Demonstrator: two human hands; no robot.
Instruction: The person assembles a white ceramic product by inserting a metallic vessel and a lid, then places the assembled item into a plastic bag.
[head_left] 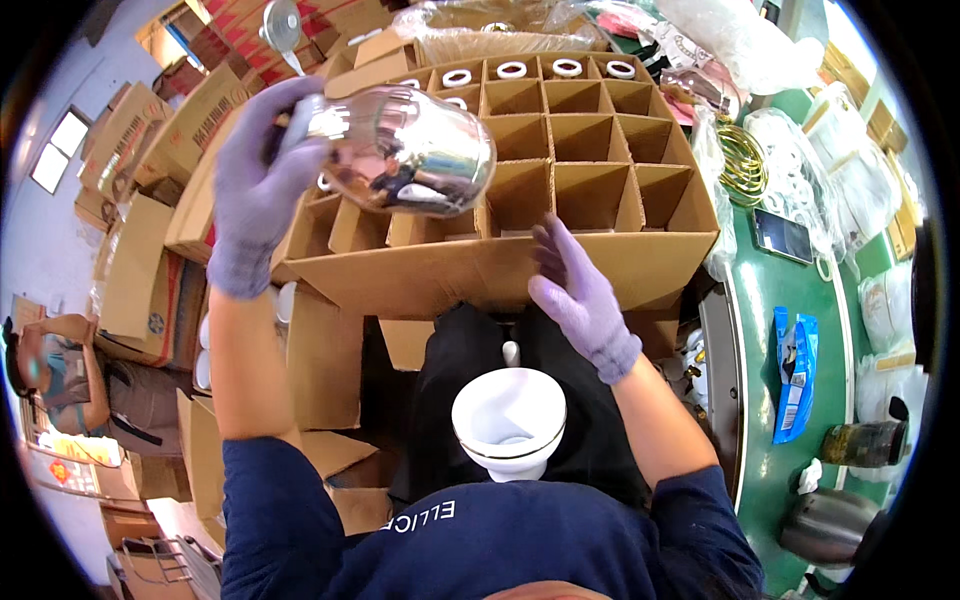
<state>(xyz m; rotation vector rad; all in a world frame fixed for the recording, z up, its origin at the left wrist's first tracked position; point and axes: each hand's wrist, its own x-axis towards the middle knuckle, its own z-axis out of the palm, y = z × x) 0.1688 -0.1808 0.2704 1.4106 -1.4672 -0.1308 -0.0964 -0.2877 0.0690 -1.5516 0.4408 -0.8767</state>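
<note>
Two gloved hands are working over a divided cardboard box. The left hand is closing its fingers around one shiny steel pot body, holding it tilted in the air above the box's left compartments. The right hand is spreading open, fingers loose, resting against the box's near wall and gripping nothing. One white plastic base is sitting on the person's lap, just below the right hand. Four white rings are showing plainly in the far row of compartments, with parts of two more beside the pot. On the green worktop to the right, one blue packet and one phone are lying well apart. One other person is sitting at far left
</note>
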